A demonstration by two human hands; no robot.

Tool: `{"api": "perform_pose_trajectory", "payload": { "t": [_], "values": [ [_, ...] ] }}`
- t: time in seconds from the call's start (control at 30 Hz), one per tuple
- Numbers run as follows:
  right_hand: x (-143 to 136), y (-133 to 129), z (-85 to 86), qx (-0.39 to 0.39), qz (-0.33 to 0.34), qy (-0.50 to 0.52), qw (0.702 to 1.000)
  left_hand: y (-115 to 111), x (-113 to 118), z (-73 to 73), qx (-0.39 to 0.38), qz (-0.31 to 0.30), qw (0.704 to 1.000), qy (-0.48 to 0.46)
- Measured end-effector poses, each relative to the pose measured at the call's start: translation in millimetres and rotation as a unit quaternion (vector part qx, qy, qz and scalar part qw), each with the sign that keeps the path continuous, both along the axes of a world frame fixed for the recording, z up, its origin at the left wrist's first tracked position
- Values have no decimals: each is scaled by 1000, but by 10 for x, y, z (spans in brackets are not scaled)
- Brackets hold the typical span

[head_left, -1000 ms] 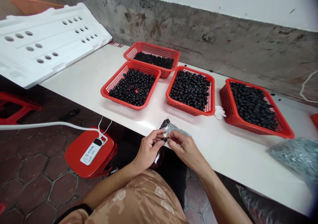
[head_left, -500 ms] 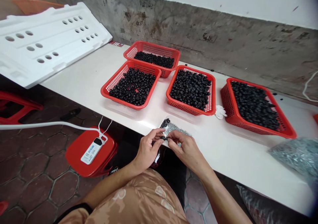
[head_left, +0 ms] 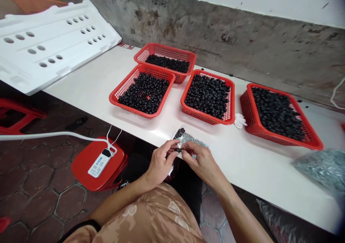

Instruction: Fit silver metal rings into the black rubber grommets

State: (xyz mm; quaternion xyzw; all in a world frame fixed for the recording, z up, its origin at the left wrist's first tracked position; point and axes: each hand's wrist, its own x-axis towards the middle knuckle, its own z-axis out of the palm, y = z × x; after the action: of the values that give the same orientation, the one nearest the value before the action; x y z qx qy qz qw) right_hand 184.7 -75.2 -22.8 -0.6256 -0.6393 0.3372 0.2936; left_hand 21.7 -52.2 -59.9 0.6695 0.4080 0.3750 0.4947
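At the table's front edge my left hand is closed, thumb and fingers pinching a small black part. My right hand meets it from the right, its fingertips pinched together against the part's right end. Anything else in those right fingertips is too small to make out. Just beyond my hands lies a spread of small shiny metal pieces. A few loose black ring-shaped parts sit at its left end.
Red baskets of black parts stand behind: left, rear, middle and right. A bag of metal pieces lies at right. A white foam board leans at left. A red stool holds a power strip.
Both hands stay almost in place, still pinched together at the black part, which looks slightly turned. The view has shifted a little.
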Motion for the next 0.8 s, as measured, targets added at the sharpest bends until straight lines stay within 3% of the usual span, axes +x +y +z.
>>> {"api": "perform_pose_trajectory", "payload": {
  "t": [0.33,0.53,0.8],
  "values": [
    [1,-7,6,-19,0,22,1000,-9,-6,-22,27,-2,1000,15],
    [13,5,-83,-45,-4,57,997,-50,13,-49,-28,18,999,0],
    [-65,-17,-129,16,4,-25,1000,-88,53,-127,-67,56,996,-21]
  ]
}}
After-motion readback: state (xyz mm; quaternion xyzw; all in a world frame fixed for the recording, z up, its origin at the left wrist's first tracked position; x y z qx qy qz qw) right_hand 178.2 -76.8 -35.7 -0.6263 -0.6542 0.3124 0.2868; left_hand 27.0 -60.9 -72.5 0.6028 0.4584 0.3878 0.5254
